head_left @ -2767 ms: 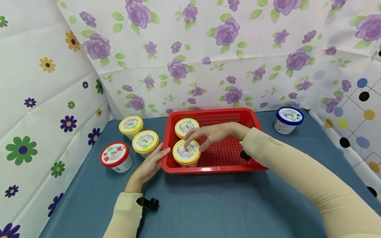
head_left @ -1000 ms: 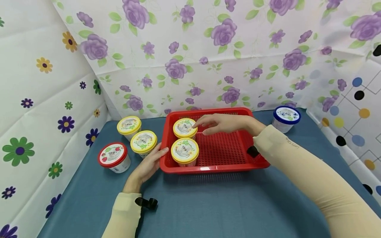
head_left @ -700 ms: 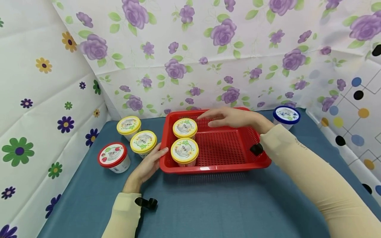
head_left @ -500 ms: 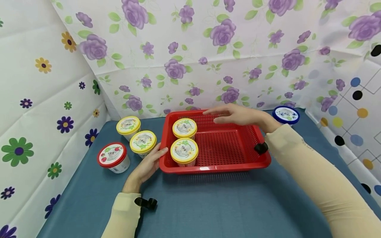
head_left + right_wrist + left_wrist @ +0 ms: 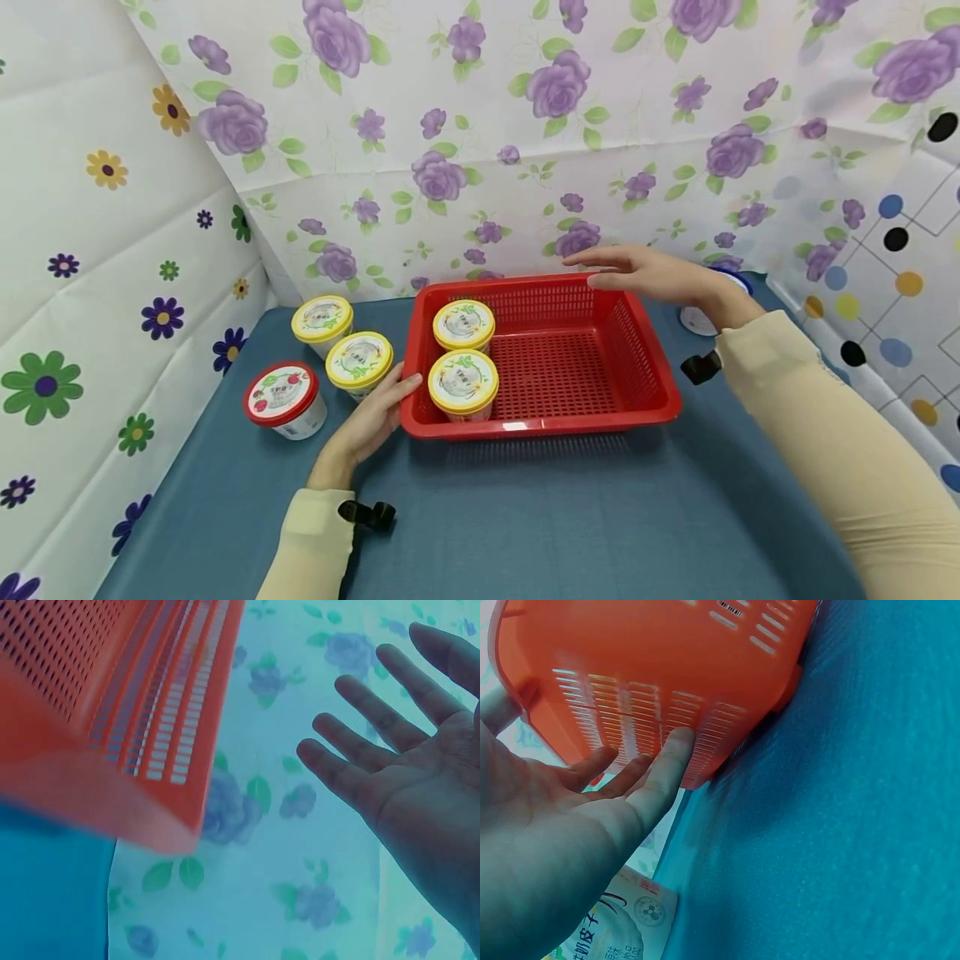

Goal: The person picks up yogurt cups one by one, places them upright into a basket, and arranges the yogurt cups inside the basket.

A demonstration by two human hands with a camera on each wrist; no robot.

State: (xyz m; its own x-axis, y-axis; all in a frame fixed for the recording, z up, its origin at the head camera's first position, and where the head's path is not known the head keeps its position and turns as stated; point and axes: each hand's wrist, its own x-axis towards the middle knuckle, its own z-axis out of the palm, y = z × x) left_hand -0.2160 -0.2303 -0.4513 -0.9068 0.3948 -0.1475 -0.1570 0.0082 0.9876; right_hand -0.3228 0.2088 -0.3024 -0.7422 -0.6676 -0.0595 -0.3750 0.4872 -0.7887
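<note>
Left hand at the basket's end, right hand apart in the air

The red basket (image 5: 542, 426) sits on the blue table (image 5: 517, 525), directly in front of the person. The left hand (image 5: 372, 421) is at its left end: the thumb lies on the rim near the front corner, and in the left wrist view the straight fingers rest against the slotted outer wall, with a gap between palm and plastic.

The right hand (image 5: 651, 275) is in the air by the far right corner of the basket, its fingers straight. The right wrist view shows those fingers spread and clear of the basket.

Inside the basket, two yellow-lidded cups stand upright at the left end, the front cup (image 5: 462, 381) just before the back cup (image 5: 464, 324).

Three more cups stand on the table to the left: a far yellow cup (image 5: 322, 317), a near yellow cup (image 5: 358, 360) just beside the left hand, and a red cup (image 5: 282, 395). Whether the hand touches the near one cannot be told. A blue cup (image 5: 698, 322), well apart on the right, is partly hidden behind the right hand and wrist.

Behind the table hangs a purple-flowered cloth (image 5: 510, 125).
</note>
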